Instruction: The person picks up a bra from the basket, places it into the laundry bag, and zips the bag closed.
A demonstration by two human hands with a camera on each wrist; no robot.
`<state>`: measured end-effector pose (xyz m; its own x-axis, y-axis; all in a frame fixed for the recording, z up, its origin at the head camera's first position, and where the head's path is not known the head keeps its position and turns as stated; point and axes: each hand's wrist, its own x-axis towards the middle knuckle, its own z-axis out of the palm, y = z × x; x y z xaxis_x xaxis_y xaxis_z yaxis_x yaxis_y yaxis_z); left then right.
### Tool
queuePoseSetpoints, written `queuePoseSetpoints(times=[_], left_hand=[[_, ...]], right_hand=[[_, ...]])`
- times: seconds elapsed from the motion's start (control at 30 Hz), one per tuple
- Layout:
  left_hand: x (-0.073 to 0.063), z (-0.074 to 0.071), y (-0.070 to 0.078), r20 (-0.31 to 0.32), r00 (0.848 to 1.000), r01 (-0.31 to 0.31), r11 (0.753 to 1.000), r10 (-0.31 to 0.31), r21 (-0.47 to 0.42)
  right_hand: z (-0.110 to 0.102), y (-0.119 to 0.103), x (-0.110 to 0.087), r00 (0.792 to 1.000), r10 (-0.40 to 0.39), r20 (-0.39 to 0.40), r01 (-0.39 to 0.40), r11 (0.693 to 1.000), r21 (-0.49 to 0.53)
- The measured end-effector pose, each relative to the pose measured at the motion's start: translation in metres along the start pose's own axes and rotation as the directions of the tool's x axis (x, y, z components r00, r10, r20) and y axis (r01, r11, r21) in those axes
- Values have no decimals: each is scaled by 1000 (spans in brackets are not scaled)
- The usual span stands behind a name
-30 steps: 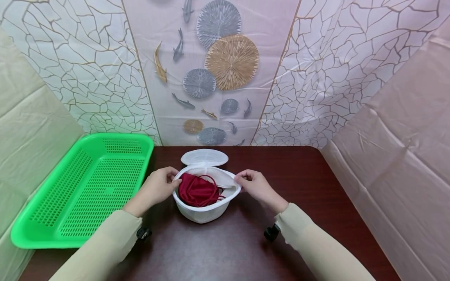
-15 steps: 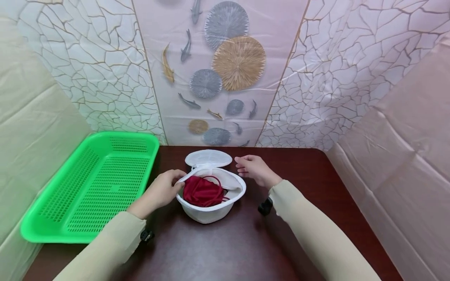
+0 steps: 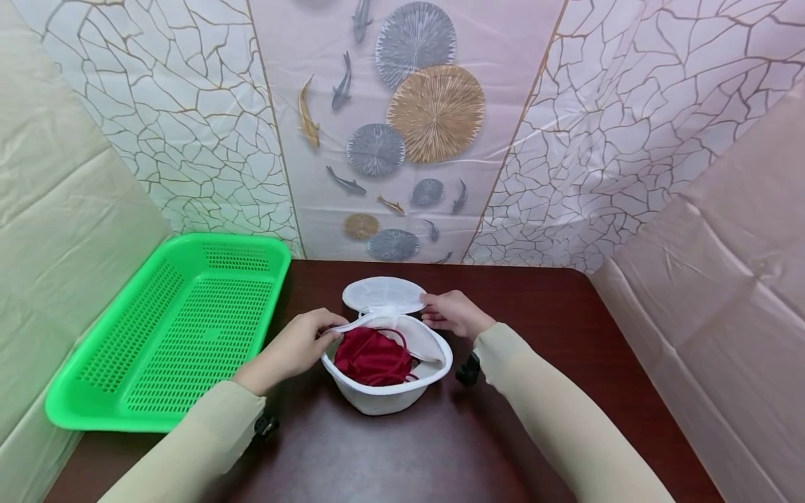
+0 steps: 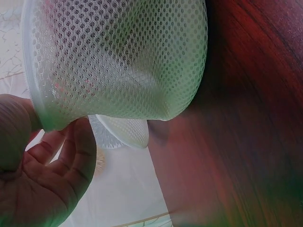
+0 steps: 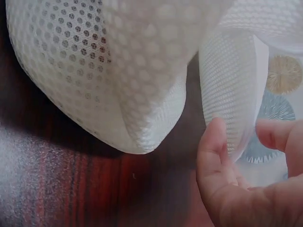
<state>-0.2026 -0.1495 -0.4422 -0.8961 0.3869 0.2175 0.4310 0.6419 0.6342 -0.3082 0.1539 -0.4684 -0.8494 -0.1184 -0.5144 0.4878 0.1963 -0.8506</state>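
Observation:
A white mesh laundry bag (image 3: 383, 404) stands on the table with its round lid (image 3: 380, 293) folded back on the far side. Inside lies a crumpled dark red garment (image 3: 374, 356) with thin straps. My left hand (image 3: 308, 339) pinches the bag's left rim, thumb on the inner side. In the left wrist view, the fingers of that left hand (image 4: 52, 175) curl under the rim beside the mesh wall (image 4: 128, 61). At the lid's right edge, my right hand (image 3: 455, 312) grips it; the right wrist view shows the lid (image 5: 232, 80) between thumb and fingers.
A green perforated plastic basket (image 3: 207, 335) sits on the left of the dark wooden table (image 3: 402, 461). Patterned cloth (image 3: 434, 209) hangs behind the table, and plain beige cloth (image 3: 711, 279) lines the sides.
My right hand has let go of the bag's right rim, moved back and taken hold of the lid. My left hand keeps its hold on the left rim. The bag sits slightly lower in view.

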Motion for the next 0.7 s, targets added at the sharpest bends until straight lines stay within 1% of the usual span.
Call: queuePoseSetpoints(times=[0.2, 0.37, 0.47, 0.6, 0.7], left_hand=[[0, 0, -1, 5, 1000, 3, 1000, -3, 8], [0, 1, 1, 0, 1000, 2, 1000, -2, 6], [1, 2, 2, -4, 1000, 15, 1000, -15, 7], [0, 2, 3, -8, 1000, 29, 1000, -28, 11], [0, 1, 4, -4, 999, 34, 999, -34, 9]], right_hand=[[0, 4, 3, 1000, -11, 4, 11, 1000, -26], [-2, 3, 0, 1000, -30, -1, 29, 998, -49], [-1, 1, -3, 999, -31, -11, 31, 999, -34], [0, -2, -5, 999, -30, -32, 31, 999, 17], [0, -5, -6, 998, -48, -41, 50, 998, 45]])
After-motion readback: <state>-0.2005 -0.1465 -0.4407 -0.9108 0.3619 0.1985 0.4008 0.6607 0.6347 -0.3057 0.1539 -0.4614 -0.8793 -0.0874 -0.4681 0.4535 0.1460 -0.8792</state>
